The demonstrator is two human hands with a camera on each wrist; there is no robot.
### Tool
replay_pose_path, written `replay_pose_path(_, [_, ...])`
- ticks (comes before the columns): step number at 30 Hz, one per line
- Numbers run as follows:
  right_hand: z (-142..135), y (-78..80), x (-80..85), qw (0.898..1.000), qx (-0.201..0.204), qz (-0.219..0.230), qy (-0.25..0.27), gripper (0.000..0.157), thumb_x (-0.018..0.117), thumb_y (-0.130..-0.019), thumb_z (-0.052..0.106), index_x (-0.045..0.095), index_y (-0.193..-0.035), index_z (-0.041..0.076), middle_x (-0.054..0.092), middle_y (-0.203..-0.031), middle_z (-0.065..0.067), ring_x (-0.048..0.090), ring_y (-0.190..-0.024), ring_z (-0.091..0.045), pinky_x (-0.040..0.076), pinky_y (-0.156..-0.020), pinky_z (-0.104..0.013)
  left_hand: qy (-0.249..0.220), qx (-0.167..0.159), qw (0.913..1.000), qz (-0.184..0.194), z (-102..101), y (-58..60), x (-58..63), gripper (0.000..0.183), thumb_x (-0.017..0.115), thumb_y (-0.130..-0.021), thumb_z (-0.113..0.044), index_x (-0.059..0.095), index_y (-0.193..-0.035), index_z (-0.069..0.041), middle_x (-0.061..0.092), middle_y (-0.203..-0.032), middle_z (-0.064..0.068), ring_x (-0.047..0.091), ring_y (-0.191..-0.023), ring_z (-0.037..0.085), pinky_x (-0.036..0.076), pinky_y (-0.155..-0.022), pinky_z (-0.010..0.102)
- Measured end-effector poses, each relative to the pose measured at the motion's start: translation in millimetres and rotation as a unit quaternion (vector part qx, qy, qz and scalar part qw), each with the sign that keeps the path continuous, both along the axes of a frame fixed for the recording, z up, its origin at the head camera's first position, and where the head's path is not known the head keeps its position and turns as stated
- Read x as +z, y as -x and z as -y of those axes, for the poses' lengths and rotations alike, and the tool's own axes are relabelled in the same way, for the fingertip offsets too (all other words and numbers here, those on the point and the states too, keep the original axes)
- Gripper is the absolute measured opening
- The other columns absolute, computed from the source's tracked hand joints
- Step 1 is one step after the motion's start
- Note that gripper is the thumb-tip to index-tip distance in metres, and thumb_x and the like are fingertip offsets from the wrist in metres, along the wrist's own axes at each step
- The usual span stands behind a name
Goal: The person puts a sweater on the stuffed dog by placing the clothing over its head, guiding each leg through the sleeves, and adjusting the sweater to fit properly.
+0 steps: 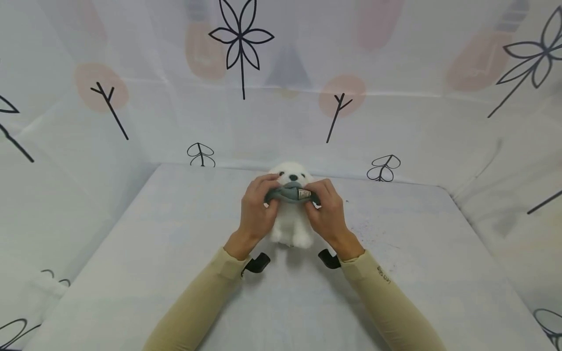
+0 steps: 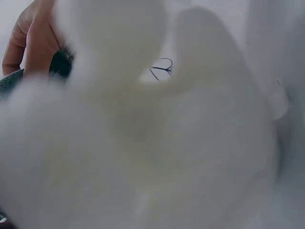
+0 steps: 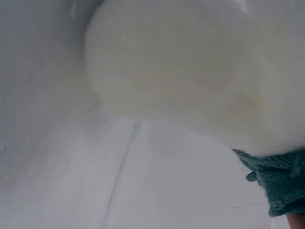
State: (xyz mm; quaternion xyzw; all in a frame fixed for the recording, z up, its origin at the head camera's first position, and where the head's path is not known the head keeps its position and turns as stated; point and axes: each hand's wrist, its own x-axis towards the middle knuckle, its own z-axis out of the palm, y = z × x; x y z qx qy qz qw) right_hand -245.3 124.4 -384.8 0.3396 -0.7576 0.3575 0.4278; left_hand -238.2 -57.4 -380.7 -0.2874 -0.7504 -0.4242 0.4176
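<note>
Beige sleeves (image 1: 197,297) lie nearest; before a toy dog (image 1: 287,226), likely soft, light knitwear (image 1: 289,194) is aptly pinched at its ends by both hands (image 1: 256,207).

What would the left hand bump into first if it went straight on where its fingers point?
Probably the face of the white plush toy. The left hand pinches the green knitted cloth right by it, though depth is hard to judge.

I counted one left hand (image 1: 258,208) and one right hand (image 1: 328,210), with one white plush toy (image 1: 288,224) and one green knitted piece (image 1: 286,193) between them, two black objects (image 1: 258,263) (image 1: 329,259) just behind, and one table (image 1: 175,234) below.
</note>
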Motion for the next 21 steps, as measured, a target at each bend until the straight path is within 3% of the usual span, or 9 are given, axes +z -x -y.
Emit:
replay_pose_path(6, [-2, 1.5, -1.5, 0.997, 0.020, 0.050, -0.047, 0.028, 0.065, -0.081, -0.010, 0.060, -0.105, 0.003, 0.052, -0.096, -0.013, 0.050, -0.079, -0.020, 0.046, -0.065, -0.034, 0.026, -0.008, 0.9991, 0.031, 1, 2.7, -3.0, 0.023, 0.059, -0.078, 0.012, 0.065, -0.094, -0.004, 0.055, -0.125, 0.020, 0.053, -0.117, 0.034, 0.048, -0.089, 0.043])
replay_pose_path(11, [-5, 4.6, -2.9, 0.995, 0.014, 0.084, -0.052, 0.027, 0.066, -0.082, -0.009, 0.061, -0.106, 0.003, 0.052, -0.095, -0.012, 0.051, -0.079, -0.019, 0.046, -0.065, -0.034, 0.032, 0.003, 0.9982, 0.051, 6, 5.9, -3.0, 0.018, 0.061, -0.081, 0.007, 0.066, -0.094, -0.004, 0.054, -0.124, 0.021, 0.054, -0.115, 0.034, 0.048, -0.088, 0.043])
replay_pose_path(16, [-10, 8.7, -8.7, 0.990, 0.000, 0.122, -0.066, 0.024, 0.067, -0.084, -0.006, 0.061, -0.106, 0.003, 0.053, -0.094, -0.010, 0.054, -0.080, -0.019, 0.048, -0.066, -0.035, 0.031, 0.033, 0.9952, 0.087, 10, 9.0, -6.7, 0.021, 0.062, -0.081, 0.005, 0.064, -0.100, -0.003, 0.053, -0.124, 0.021, 0.054, -0.114, 0.032, 0.048, -0.089, 0.041])
replay_pose_path(21, [-14, 12.0, -13.1, 0.986, -0.023, 0.148, -0.072, 0.021, 0.067, -0.085, -0.003, 0.061, -0.105, 0.004, 0.054, -0.094, -0.010, 0.055, -0.080, -0.021, 0.047, -0.067, -0.036, -0.001, 0.097, 0.9866, 0.131, 11, 9.7, -10.6, 0.028, 0.068, -0.082, -0.005, 0.053, -0.104, 0.003, 0.049, -0.107, 0.020, 0.049, -0.096, 0.029, 0.046, -0.080, 0.038])
